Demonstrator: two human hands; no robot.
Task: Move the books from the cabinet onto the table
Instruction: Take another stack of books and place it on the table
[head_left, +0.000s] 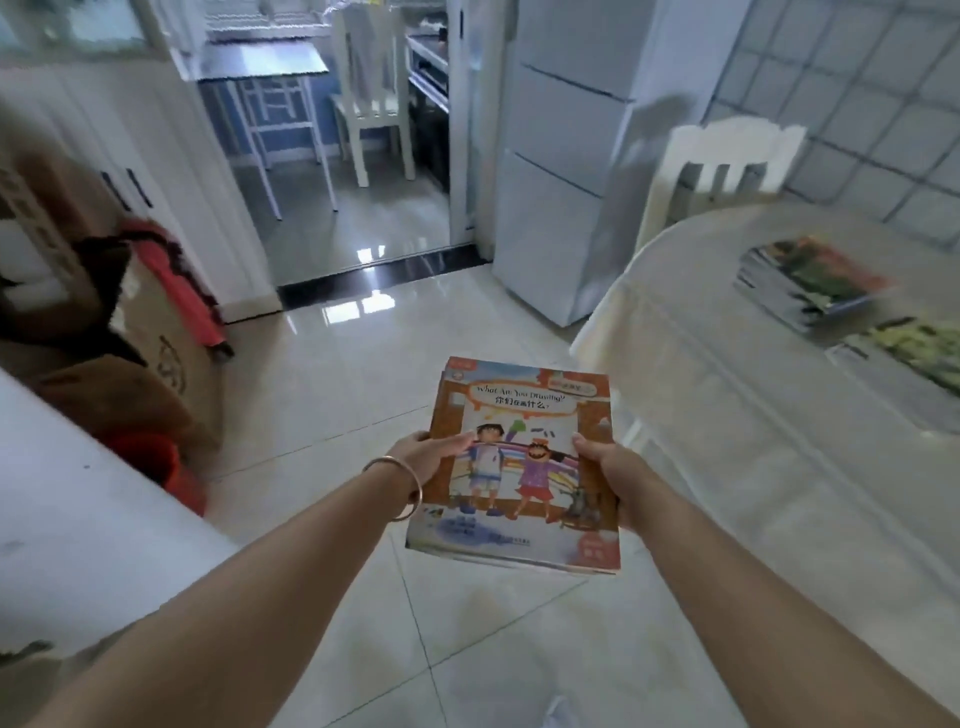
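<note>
Carrying a small stack of picture books (524, 467) out in front over the tiled floor (332, 364), the person clamps it from both sides: the left hand (431, 457) grips the left edge, thumb on the cover, and the right hand (605, 467) grips the right edge, which likely keeps the thin books squared and level. To the right, the table (727, 415) already bears two piles of books (810, 283). The top cover reads "What Are You Drawing?" above Chinese characters.
</note>
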